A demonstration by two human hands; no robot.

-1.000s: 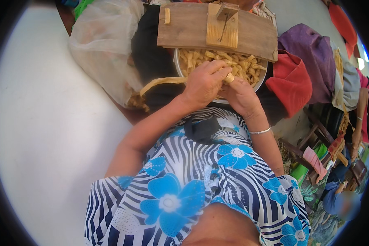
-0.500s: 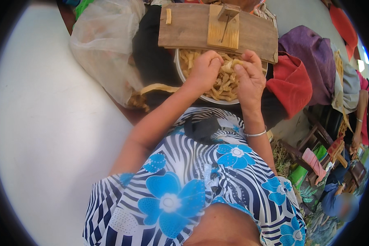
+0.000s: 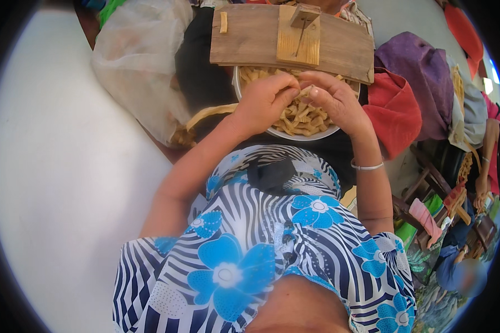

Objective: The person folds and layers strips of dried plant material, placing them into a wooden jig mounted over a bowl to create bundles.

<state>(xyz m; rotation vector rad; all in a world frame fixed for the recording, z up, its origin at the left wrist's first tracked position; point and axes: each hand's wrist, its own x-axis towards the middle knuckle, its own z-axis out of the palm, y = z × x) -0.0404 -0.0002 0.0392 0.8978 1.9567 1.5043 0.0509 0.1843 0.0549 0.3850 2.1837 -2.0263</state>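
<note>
My left hand (image 3: 266,101) is closed in a pinch over a white-rimmed round bowl (image 3: 306,137). A long tan strip (image 3: 211,114) runs from the left and passes behind my left wrist. My right hand (image 3: 341,102), with a metal bangle on its wrist, curls its fingers and thumb toward the left fingertips. Both hands pinch the end of the tan strip, mostly hidden by the fingers. Short, folded tan pieces (image 3: 303,119) fill the bowl below. A wooden board (image 3: 244,39) lies across the bowl's far side, with a lighter block and a metal rod on it.
A translucent bag (image 3: 141,72) with tan material near its bottom stands left of the bowl. Red cloth (image 3: 394,111) and a purple cloth (image 3: 414,83) lie to the right. A white surface (image 3: 66,166) spreads at left. Another person's arm (image 3: 488,161) shows at far right.
My hands have drawn closer together and turned inward; the right elbow has swung outward. The folded strip seen at the right fingers before is now largely covered.
</note>
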